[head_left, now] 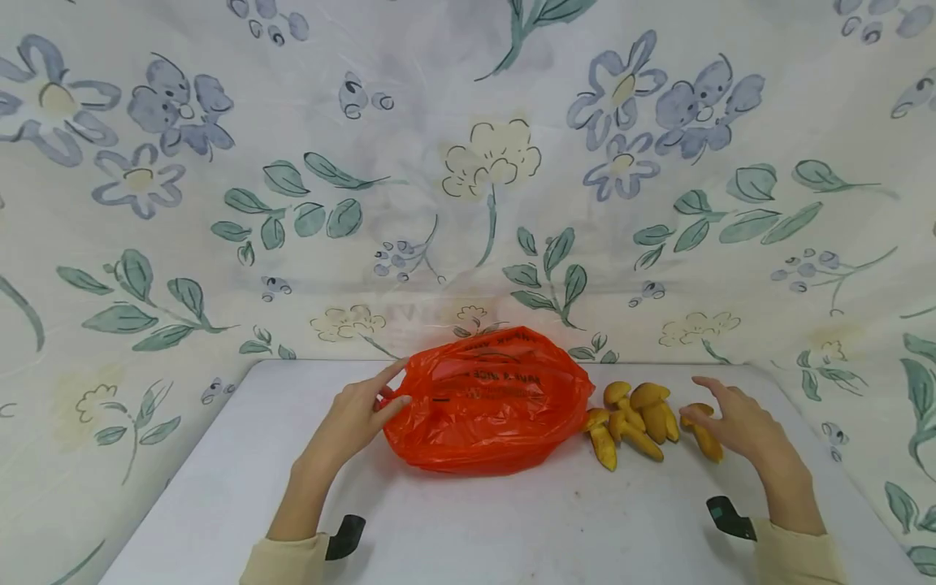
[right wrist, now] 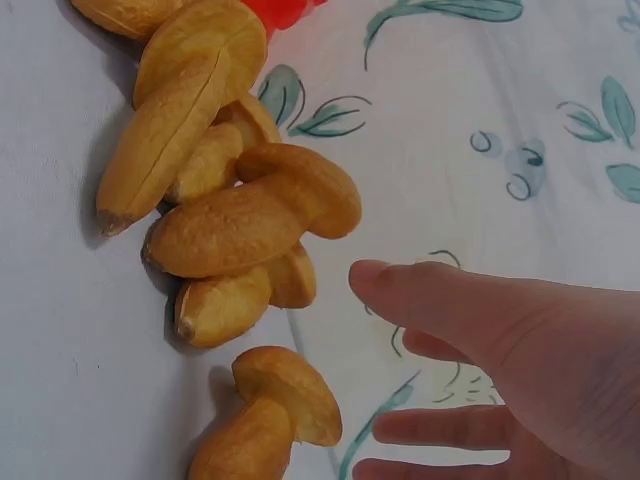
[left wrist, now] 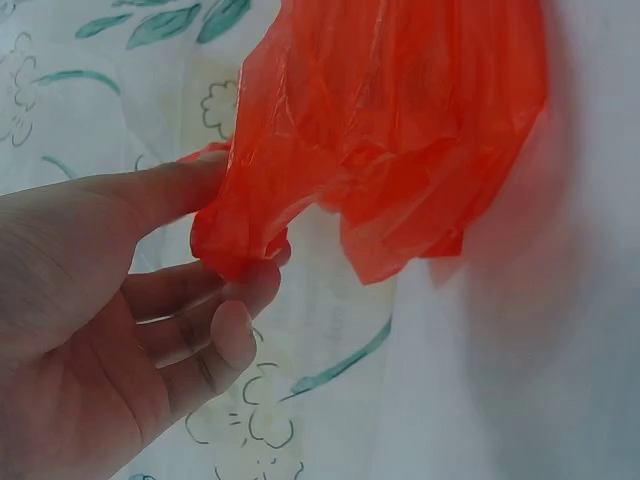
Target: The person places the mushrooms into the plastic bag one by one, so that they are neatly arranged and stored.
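Observation:
A red plastic bag [head_left: 490, 418] with dark printing lies puffed up on the white table. At its left end my left hand [head_left: 354, 418] pinches the bag's edge between thumb and fingers; in the left wrist view the thin film [left wrist: 400, 90] hangs from that grip. Several yellow-brown mushrooms [head_left: 658, 410] with thick stems lie in a cluster to the right of the bag. One lone mushroom [head_left: 707, 439] lies apart from them, beside my right hand [head_left: 742, 422]. That hand is held above the table, thumb and fingers spread, with nothing between them in the right wrist view.
Behind the white table [head_left: 512, 520] hangs a pale cloth [head_left: 409, 81] printed with flowers and leaves, which also runs down both sides. A black wrist device [head_left: 345, 538] sits by the left sleeve, another device [head_left: 730, 520] by the right sleeve.

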Available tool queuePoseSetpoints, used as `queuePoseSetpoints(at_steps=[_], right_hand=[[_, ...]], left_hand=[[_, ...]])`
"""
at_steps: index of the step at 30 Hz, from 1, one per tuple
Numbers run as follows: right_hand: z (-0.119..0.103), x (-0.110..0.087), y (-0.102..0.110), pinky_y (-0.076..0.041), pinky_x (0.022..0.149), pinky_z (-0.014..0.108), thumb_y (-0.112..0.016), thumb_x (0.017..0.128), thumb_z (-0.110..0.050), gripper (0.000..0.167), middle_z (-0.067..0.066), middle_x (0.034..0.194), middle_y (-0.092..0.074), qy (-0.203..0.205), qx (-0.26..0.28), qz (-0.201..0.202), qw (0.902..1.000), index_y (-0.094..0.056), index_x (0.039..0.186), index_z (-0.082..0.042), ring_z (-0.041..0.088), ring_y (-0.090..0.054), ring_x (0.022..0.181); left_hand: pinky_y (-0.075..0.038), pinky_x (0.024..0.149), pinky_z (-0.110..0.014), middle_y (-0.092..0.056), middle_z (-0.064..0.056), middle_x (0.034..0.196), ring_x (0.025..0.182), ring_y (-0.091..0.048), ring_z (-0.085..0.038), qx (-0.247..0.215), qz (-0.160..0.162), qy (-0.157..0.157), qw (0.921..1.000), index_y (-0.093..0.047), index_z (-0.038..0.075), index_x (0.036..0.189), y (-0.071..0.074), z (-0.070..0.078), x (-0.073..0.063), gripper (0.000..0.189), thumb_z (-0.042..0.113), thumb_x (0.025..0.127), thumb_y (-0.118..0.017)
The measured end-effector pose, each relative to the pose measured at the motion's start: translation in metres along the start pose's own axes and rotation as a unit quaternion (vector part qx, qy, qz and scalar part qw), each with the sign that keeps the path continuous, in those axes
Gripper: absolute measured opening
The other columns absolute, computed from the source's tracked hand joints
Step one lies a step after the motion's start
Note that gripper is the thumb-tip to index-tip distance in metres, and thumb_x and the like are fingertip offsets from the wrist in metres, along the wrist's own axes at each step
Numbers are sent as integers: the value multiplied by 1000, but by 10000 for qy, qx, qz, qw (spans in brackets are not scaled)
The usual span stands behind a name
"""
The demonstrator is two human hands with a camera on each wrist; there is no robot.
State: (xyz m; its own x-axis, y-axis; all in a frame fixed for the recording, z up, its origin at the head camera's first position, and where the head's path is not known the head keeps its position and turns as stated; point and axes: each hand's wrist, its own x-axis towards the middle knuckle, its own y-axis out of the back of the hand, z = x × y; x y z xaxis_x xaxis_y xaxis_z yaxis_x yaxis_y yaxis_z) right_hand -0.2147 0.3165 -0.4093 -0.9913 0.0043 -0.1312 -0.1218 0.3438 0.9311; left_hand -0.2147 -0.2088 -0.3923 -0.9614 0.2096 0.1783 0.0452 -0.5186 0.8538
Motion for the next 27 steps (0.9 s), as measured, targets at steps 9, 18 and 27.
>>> queuePoseSetpoints(at_steps=[9,18,27], right_hand=[[6,2,-2,-46,86,71,-65,89,-52,82,40,136,-41,-29,71,-148,9999,-35,146,-2,57,-45,117],[10,5,-4,-45,86,72,-68,87,-48,80,41,135,-43,-55,49,-393,9992,-38,144,0,58,-46,116],[12,5,-5,-46,85,68,-71,86,-44,77,38,131,-50,5,206,-605,9980,-41,141,1,55,-50,113]], left_hand=[[-61,73,-31,-69,-11,106,87,-63,-20,54,-176,159,9997,-41,28,150,1,3,0,60,29,95,-65],[-60,72,-29,-69,-8,99,83,-60,-16,-75,-319,64,9994,-41,27,150,1,-1,2,59,27,95,-63],[-61,81,-36,-69,-12,117,96,-65,-22,-95,-327,-9,9994,-42,26,150,0,1,2,58,23,96,-63]])
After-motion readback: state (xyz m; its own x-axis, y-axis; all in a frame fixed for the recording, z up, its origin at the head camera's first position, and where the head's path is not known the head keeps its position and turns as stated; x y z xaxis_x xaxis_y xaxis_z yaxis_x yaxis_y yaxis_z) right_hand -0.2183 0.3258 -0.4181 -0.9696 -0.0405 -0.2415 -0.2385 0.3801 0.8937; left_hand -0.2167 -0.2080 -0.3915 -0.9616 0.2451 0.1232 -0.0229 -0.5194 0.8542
